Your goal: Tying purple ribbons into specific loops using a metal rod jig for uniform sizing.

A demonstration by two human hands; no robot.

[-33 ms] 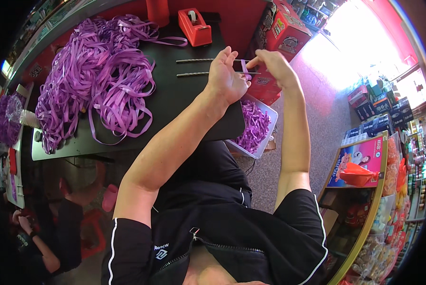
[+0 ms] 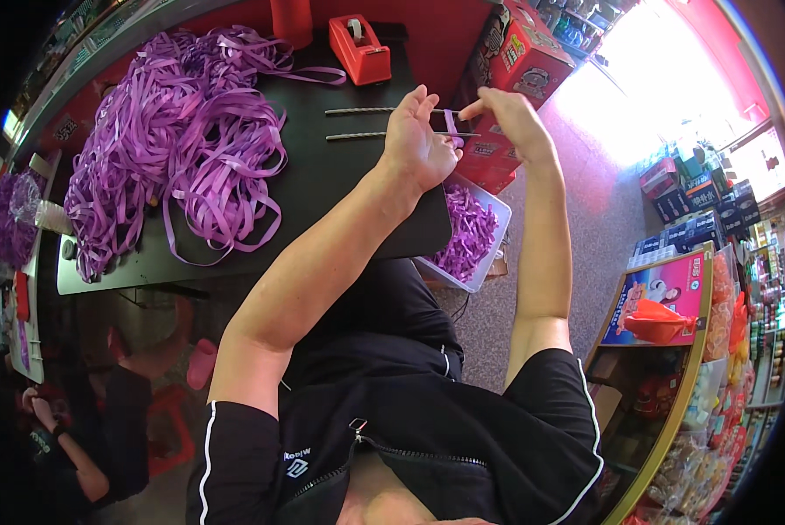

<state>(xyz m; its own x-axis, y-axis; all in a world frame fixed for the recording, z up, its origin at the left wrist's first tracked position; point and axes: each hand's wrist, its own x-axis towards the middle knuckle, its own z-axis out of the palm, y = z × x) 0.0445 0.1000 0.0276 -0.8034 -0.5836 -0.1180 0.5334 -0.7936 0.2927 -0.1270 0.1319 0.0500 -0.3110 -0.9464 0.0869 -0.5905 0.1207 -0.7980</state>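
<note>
Two thin twisted metal rods (image 2: 357, 136) lie side by side across the dark table, their ends reaching past its right edge. A short length of purple ribbon (image 2: 450, 121) crosses both rods near those ends. My left hand (image 2: 417, 144) is over the rods, two fingers raised and the others curled against the ribbon's lower end. Bent at the wrist, my right hand (image 2: 513, 122) brings its closed fingertips to the upper rod's end, beside the ribbon. What those fingertips pinch is too small to make out. A big tangled heap of purple ribbon (image 2: 139, 140) covers the table's left part.
A translucent bin (image 2: 495, 249) of purple ribbon pieces stands below the table's right corner. Behind the rods are a red tape dispenser (image 2: 360, 54) and a red cylinder (image 2: 291, 22). Red cartons (image 2: 528, 52) are stacked beyond. Another person (image 2: 77, 446) sits at lower left; a display cabinet (image 2: 663, 376) stands at right.
My right hand has shifted very slightly upward beside the upper rod's end. My left hand, the rods and the ribbon look the same.
</note>
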